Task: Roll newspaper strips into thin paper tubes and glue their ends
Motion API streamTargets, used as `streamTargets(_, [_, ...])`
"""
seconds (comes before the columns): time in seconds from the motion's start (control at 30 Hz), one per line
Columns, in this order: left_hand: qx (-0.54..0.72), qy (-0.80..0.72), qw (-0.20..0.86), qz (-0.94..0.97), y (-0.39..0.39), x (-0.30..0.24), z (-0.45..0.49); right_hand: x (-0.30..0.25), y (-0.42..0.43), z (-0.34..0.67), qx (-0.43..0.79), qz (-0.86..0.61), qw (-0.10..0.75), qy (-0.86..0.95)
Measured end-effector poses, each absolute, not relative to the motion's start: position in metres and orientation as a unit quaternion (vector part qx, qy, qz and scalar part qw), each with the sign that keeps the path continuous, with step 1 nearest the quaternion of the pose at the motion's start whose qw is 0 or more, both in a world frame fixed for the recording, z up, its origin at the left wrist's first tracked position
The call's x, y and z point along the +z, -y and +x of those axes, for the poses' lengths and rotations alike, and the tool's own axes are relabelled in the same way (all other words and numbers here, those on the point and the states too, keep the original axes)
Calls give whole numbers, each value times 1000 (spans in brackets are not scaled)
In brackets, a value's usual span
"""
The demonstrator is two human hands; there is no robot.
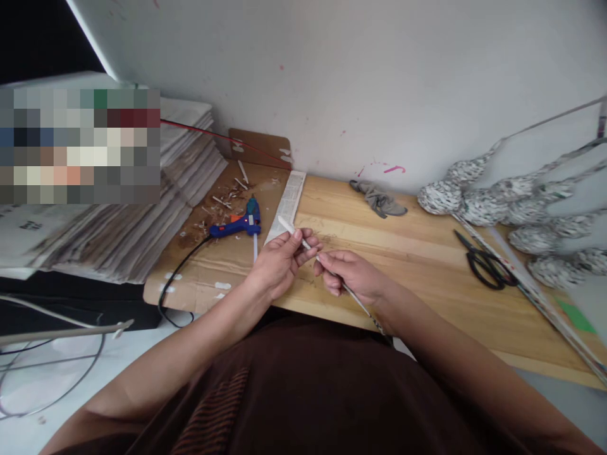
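A thin rolled paper stick (pixel 286 224) runs from upper left to lower right between both hands, over a wooden board (pixel 427 265). My left hand (pixel 279 262) pinches its upper part with thumb and fingers. My right hand (pixel 348 275) is closed around the stick lower down; its tail passes under that hand toward my lap. A blue hot glue gun (pixel 237 225) lies just left of my left hand on brown cardboard (pixel 213 253).
A tall stack of newspapers (pixel 142 208) fills the left. Black scissors (pixel 486 262) lie on the board at right, beside several paper-wrapped balls on sticks (pixel 497 202). A grey rag (pixel 379 201) sits by the wall. A folded newspaper strip (pixel 288 202) lies behind my hands.
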State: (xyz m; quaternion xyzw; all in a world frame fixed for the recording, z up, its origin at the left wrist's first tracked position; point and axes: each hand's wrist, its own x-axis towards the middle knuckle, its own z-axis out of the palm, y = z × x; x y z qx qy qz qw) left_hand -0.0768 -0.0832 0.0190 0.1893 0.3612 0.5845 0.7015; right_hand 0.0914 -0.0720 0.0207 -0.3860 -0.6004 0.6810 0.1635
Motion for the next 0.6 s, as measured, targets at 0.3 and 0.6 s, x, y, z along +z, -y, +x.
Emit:
streamTargets(0.3, [592, -356, 700, 182, 83, 14, -78, 19, 72, 90, 636, -405, 177, 632])
streamTargets(0.6, [594, -360, 698, 175, 82, 15, -80, 18, 73, 87, 581, -413, 227, 663])
